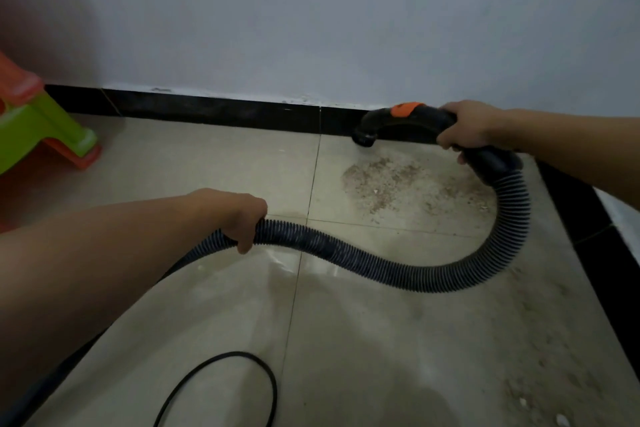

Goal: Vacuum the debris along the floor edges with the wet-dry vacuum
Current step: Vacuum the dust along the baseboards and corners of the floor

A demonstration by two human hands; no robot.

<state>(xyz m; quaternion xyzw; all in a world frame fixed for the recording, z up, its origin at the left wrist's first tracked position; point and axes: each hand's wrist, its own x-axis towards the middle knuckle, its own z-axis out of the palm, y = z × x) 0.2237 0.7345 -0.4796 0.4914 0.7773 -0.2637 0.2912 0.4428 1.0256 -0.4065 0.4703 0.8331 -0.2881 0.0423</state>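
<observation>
**Head view: hose mouth at the skirting, dirt patch just to its near right**

The right hand (465, 130) is clamped round the curved black handle (415, 121) of the vacuum hose (381, 263), fingers wrapped just behind its orange slider (403, 109). The handle's open mouth (364, 139) points down at the floor (381, 357), close against the black skirting (214, 111) at the foot of the wall (311, 10). Whether the mouth touches the tile cannot be told. The left hand (239, 218) holds the ribbed hose farther back with fingers curled over it, and the hose sags in a loose S between the two hands. The vacuum itself is out of view.

The main debris patch (408, 184) lies just beside the mouth, to its right and toward the person. Its long axis runs roughly along the skirting toward the corner on the right. More grit (554, 374) trails down the right-hand floor edge. The right hand is the nearer to both. The coming stroke therefore probably carries the mouth rightward along the wall, with the left hand feeding slack.

A black cable (242, 367) loops on the near floor. A green and orange plastic stool (41, 125) stands well apart at the left.
</observation>
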